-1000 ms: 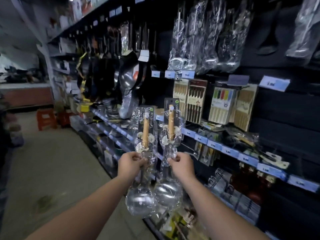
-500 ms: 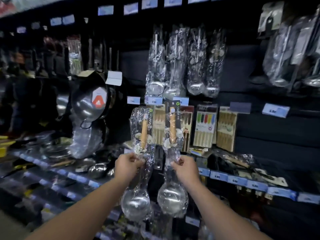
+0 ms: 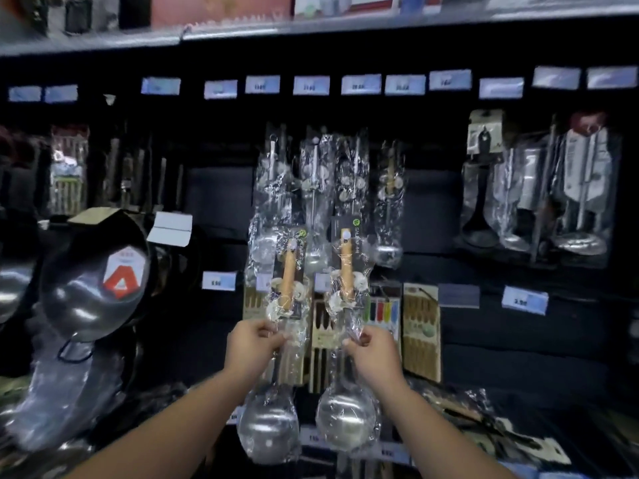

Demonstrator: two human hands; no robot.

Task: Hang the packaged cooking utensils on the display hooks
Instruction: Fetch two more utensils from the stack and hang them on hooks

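My left hand [image 3: 252,347] grips a plastic-wrapped ladle [image 3: 271,423] by its shaft, wooden handle up and steel bowl hanging below. My right hand [image 3: 371,354] holds a second wrapped ladle [image 3: 345,421] the same way, just to the right. Both packages stand upright in front of the dark display wall. Above them several wrapped ladles [image 3: 313,188] hang from hooks; the hooks themselves are hard to make out.
A black wok [image 3: 93,274] with a red label hangs at the left. Boxed chopstick sets [image 3: 420,330] stand behind the ladles. More packaged utensils [image 3: 553,188] hang at the right. Price tags [image 3: 524,300] line the shelf rails; a shelf [image 3: 311,27] runs overhead.
The view has turned from along the aisle to face the display wall and moved closer. Both hands have kept their grip and lifted the two ladles slightly toward the hanging row.
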